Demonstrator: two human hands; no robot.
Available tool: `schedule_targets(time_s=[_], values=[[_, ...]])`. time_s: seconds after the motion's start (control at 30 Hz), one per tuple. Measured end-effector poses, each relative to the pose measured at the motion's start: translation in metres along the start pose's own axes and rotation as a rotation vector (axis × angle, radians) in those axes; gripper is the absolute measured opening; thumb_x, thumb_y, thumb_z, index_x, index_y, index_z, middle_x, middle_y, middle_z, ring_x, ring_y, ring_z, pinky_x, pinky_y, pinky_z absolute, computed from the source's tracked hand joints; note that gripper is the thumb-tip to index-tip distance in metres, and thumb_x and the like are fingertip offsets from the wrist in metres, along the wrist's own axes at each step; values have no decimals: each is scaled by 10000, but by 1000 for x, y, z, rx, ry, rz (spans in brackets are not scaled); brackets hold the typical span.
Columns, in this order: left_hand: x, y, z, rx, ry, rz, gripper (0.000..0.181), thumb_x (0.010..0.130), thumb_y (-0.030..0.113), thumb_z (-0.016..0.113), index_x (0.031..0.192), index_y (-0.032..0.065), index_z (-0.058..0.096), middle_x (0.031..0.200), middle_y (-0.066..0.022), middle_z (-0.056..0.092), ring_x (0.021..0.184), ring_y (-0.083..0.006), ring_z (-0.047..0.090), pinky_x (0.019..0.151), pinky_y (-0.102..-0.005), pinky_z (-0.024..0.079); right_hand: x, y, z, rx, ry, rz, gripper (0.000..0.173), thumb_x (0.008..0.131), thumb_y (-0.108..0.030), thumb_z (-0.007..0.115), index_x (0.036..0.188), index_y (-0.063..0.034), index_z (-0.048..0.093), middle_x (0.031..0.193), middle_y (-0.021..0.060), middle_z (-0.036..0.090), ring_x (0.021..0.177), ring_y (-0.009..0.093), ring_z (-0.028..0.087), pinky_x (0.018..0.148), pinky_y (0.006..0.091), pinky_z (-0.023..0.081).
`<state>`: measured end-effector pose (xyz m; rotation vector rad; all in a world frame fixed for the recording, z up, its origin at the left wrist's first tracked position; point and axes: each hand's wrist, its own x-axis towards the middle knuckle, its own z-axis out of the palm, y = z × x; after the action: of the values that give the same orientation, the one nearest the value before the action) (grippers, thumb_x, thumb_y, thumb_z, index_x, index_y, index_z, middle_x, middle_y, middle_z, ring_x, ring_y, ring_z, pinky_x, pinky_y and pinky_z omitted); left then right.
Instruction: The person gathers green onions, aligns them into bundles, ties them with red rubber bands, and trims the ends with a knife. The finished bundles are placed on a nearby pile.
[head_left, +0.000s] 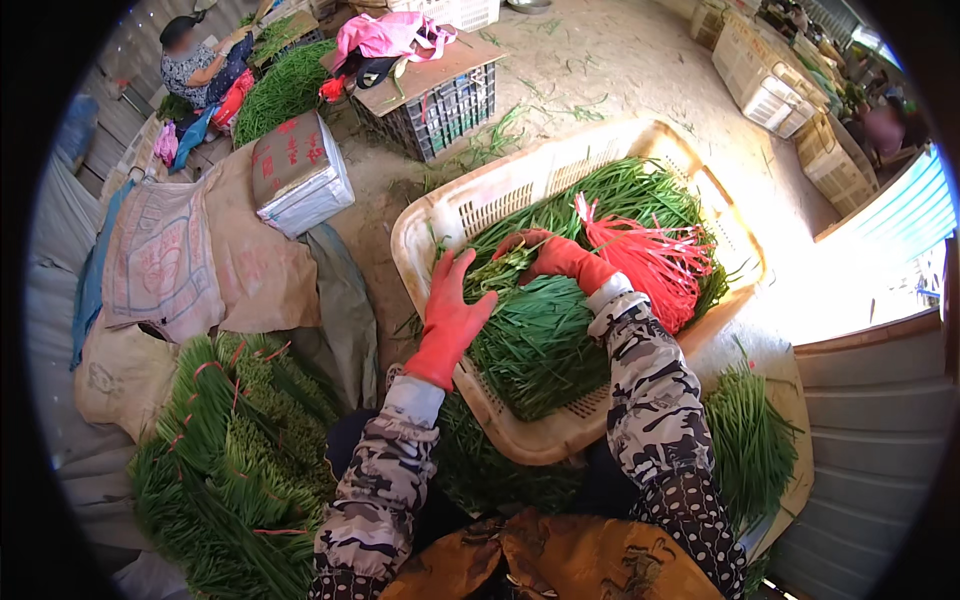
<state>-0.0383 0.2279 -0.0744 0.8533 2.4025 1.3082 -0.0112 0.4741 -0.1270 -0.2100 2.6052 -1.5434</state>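
Note:
A large cream plastic basket (517, 450) stands before me, holding long green leafy stalks (540, 337) that look like garlic chives. My right hand (559, 259), in a red rubber glove, curls round the pale bud ends of a bunch (510, 270) in the basket. At the basket's left side my left hand (452, 315), gloved alike, is spread with its fingers apart near the same bunch. A bundle of red plastic ties (649, 259) lies on the greens just right of my right hand.
Tied green bunches (240, 457) are piled at lower left, beside sacks (161, 255) and a foam box (304, 172). More stalks (750, 442) lie at right by a metal wall (870, 450). A black crate (450, 109) bears a pink bag (390, 37). A person (199, 71) sits at upper left.

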Motion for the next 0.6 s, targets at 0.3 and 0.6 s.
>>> schedule_targets(time_s=[0.3, 0.6], values=[[38, -31, 51, 354, -248, -325, 472, 720, 235, 733, 1130, 46, 596, 1138, -188, 626, 1104, -356, 573, 908, -431, 465, -1, -2, 32, -327, 32, -32, 541, 588, -281, 824, 1077, -149, 634, 1069, 76, 645, 1027, 281, 603, 940, 379, 458], [33, -41, 55, 340, -109, -265, 363, 745, 160, 668, 1085, 47, 616, 1095, -221, 637, 1059, -387, 594, 906, -436, 475, 2, -16, 45, -456, 127, -97, 465, 622, -401, 809, 1005, -190, 652, 997, 16, 672, 993, 238, 632, 1068, 495, 341]])
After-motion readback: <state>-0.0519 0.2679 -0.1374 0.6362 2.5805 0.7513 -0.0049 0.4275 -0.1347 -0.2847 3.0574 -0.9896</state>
